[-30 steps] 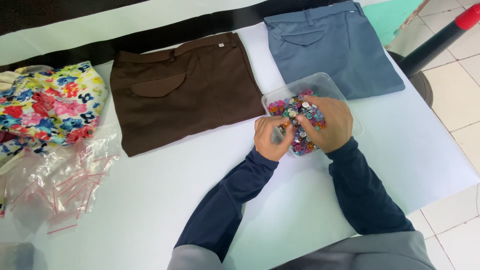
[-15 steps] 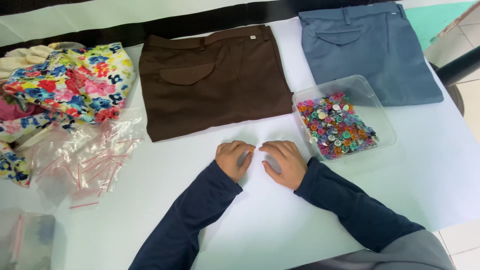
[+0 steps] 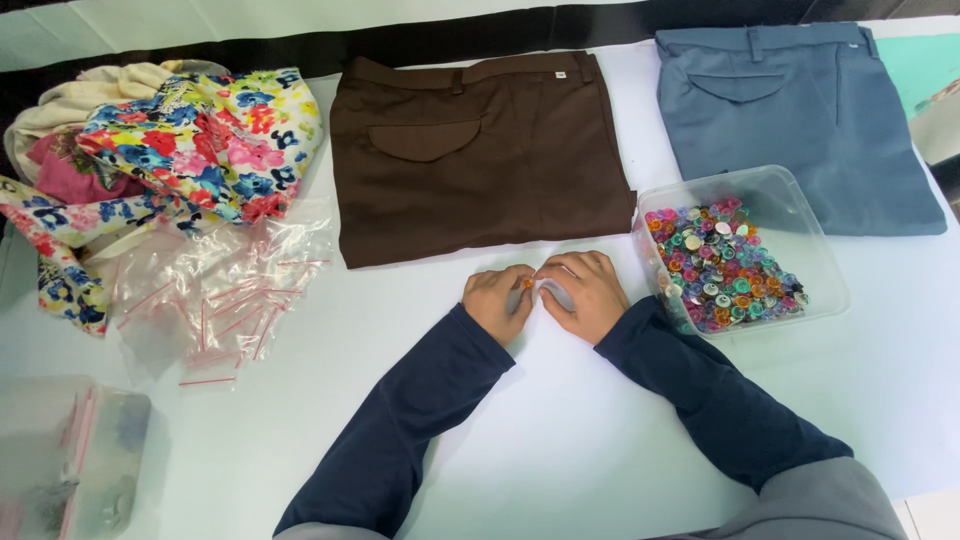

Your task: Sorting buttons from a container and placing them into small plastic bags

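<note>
My left hand [image 3: 497,302] and my right hand [image 3: 588,296] rest together on the white table [image 3: 560,440], just below the folded brown trousers [image 3: 480,150]. My left fingertips pinch a small orange button [image 3: 527,284]. My right fingers close on a small clear bag [image 3: 556,294], touching the left fingertips. A clear plastic box [image 3: 800,215] of several coloured buttons [image 3: 725,265] stands right of my right hand.
Folded blue trousers [image 3: 800,120] lie at the back right. A heap of floral cloth [image 3: 190,140] sits at the back left, with several small clear zip bags [image 3: 225,300] in front of it. A clear container [image 3: 70,460] stands at the near left.
Both hands have left the button box and come to the table in front of the brown trousers. They now meet at the fingertips, with an orange button between them.
</note>
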